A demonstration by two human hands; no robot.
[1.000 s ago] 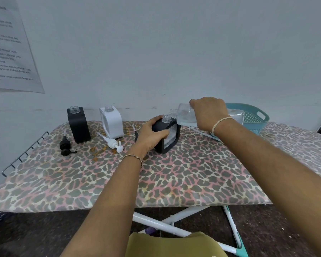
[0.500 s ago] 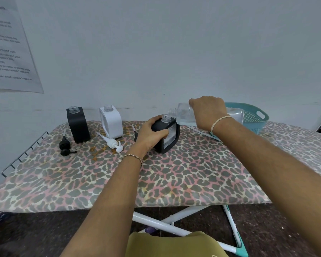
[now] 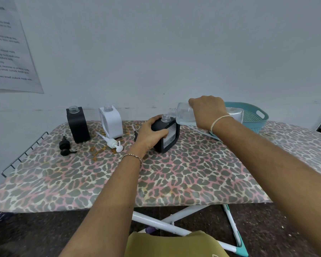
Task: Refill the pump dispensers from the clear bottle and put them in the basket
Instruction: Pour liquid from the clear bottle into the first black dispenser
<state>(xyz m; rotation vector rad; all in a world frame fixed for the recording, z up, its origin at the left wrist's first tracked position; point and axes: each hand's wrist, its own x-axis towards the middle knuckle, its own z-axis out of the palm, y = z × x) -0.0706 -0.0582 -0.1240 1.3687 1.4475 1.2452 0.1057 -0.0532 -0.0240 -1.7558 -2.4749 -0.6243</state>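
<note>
The left hand (image 3: 152,132) is gripping the near black dispenser (image 3: 171,135), uncapped at mid-board. The right hand (image 3: 207,112) is clasping the clear bottle (image 3: 183,114), tipped sideways with its neck just above that mouth. The teal basket (image 3: 256,117) is sitting behind the right wrist. Further left, a second black dispenser (image 3: 78,127) and a white dispenser (image 3: 111,122) are standing open, with a black pump (image 3: 64,145) and a white pump (image 3: 112,142) lying before them. The leopard-print ironing board (image 3: 174,179) is standing against a pale wall (image 3: 174,52) bearing a printed sheet (image 3: 7,49).

The board cover (image 3: 174,173) is leopard print in pink, grey and cream. The near dispenser (image 3: 170,139) and the left dispenser (image 3: 78,127) are black, the middle dispenser (image 3: 112,122) white. My bottle (image 3: 183,114) is clear, my basket (image 3: 256,119) teal
</note>
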